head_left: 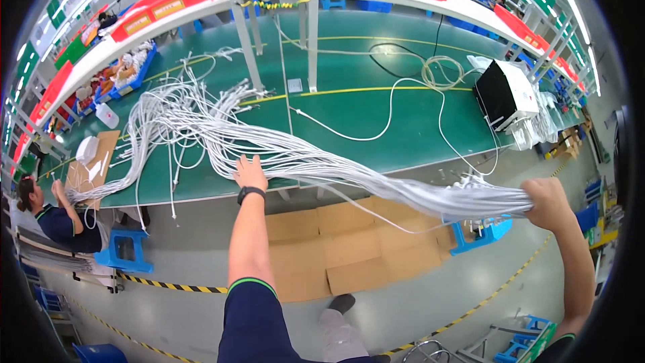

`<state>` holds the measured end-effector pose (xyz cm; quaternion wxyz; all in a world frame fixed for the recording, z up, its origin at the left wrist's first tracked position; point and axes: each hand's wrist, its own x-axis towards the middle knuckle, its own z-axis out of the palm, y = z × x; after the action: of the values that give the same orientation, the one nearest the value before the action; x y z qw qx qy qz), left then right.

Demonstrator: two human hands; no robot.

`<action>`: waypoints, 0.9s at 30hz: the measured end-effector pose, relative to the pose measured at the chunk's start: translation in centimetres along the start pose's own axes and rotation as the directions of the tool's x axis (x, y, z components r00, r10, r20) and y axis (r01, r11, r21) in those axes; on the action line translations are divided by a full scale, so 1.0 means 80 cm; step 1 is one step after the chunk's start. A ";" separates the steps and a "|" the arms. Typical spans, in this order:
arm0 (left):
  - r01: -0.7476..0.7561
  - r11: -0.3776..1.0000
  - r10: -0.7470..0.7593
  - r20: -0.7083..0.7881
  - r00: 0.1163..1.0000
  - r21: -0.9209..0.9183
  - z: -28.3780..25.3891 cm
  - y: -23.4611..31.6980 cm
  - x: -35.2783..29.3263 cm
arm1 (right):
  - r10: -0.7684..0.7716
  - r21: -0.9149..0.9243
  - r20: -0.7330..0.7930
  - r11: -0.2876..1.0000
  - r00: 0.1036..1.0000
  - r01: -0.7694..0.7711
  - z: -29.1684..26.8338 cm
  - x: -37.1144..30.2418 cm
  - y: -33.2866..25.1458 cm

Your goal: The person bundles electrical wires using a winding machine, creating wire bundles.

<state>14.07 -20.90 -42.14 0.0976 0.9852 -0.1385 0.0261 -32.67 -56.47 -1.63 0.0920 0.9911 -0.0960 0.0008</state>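
At the right end of the long cable bundle (430,195), we close our right hand (545,203) firmly around the gathered white strands, out past the near edge of the green bench (363,104). Our left hand (250,173), with a black wristband (250,193) behind it, lies palm down on the bundle's near side, fingers spread; we cannot tell whether it pinches any strand beneath. Between our hands the bundle slants across the bench edge, and beyond the left hand it fans into a loose tangle on the bench top. Below, we see cardboard sheets (356,249) on the floor. To the right stands a black-and-white box (514,94), near a coiled cable (442,74). At far left, a co-worker (67,222) sits by a blue stool (127,250); red trays (168,0) line the shelf above.
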 end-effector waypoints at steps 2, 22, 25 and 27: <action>0.025 0.996 -0.032 -0.087 0.996 -0.085 0.057 -0.029 -0.026 | -0.059 -0.028 0.099 0.998 0.993 0.062 0.004 0.032 -0.010; -0.465 0.830 0.479 -0.035 0.877 -0.308 0.024 0.251 -0.150 | -0.127 -0.215 -0.533 0.977 0.836 0.011 0.264 0.518 -0.102; -0.413 0.855 0.416 -0.061 0.907 -0.314 0.081 0.299 -0.131 | -0.034 0.111 -0.438 0.990 0.898 0.092 0.377 0.494 -0.180; -0.350 0.767 0.550 0.270 0.790 -0.538 0.037 0.370 -0.144 | -0.068 0.193 -0.381 0.970 0.922 0.151 0.423 0.461 -0.212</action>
<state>-5.13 -46.30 -40.46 0.2873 0.8508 -0.3954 -0.1928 6.21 -53.30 -37.29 -0.0010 0.9808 -0.0202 0.1939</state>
